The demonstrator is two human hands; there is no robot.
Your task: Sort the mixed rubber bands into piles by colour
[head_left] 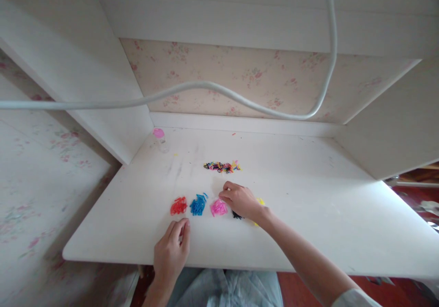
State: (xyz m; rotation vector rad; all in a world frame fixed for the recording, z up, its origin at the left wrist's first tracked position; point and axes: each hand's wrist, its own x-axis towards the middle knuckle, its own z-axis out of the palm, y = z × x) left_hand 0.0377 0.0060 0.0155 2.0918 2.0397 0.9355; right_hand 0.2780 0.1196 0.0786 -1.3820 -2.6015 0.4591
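Small rubber bands lie sorted by colour on the white desk: a red pile [179,206], a blue pile [198,204], a pink pile [218,207], a black pile [236,215] and a yellow pile [261,201]. My right hand [242,200] reaches over the black and yellow piles and partly covers both. Its fingertips are pinched at the upper edge of the pink pile; anything between them is too small to see. Just below the red pile, my left hand [173,246] has thumb and fingers together, their contents hidden. Farther back lies a mixed-colour heap of rubber bands [222,166].
A clear container with a pink top [159,135] stands at the desk's back left corner. A pale cable [206,85] crosses the upper view. Side panels [387,110] flank the desk [308,234], and stray bits lie near its back.
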